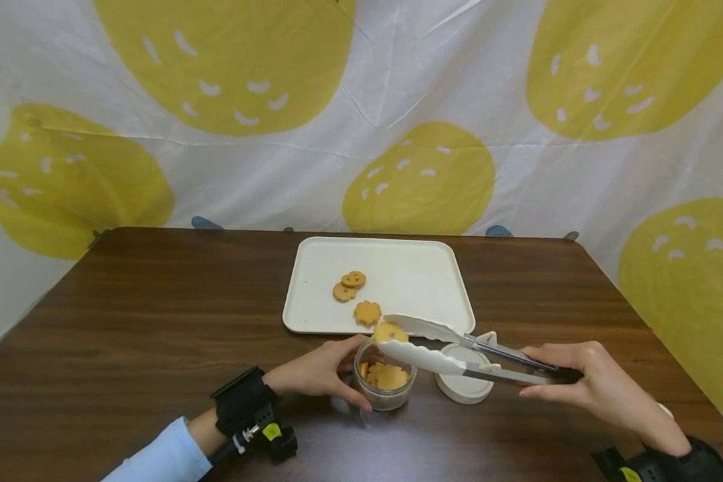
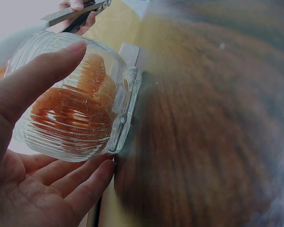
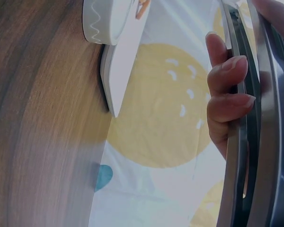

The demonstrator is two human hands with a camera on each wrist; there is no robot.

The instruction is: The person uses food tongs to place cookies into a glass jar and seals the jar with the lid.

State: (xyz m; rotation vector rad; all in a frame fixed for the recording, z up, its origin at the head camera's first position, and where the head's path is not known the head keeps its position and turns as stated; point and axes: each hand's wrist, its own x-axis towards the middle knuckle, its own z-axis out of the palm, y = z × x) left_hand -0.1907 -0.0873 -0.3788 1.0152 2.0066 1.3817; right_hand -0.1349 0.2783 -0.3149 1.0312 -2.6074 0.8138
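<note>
A small ribbed glass jar stands upright on the dark wooden counter, near the front edge and just in front of the white tray. It is clear, round and open at the top, with orange flower-shaped cookies piled inside. The left hand cups it from the left, fingers curled round the ribbed wall and thumb at the near side.

The right hand grips the far end of a pair of tongs, fingers wrapped over the metal arms and squeezing them. The tongs lie nearly level, long axis running from the hand at the right across to the left, white tips pointing left over the jar's mouth. Between the tips sits one orange cookie, held just above the jar's rim.

Right of the jar, under the tongs, a round white lid lies flat on the counter. On the tray are three more cookies: a smiley-faced pair overlapping towards the left and a flower-shaped one near the front rim.
</note>
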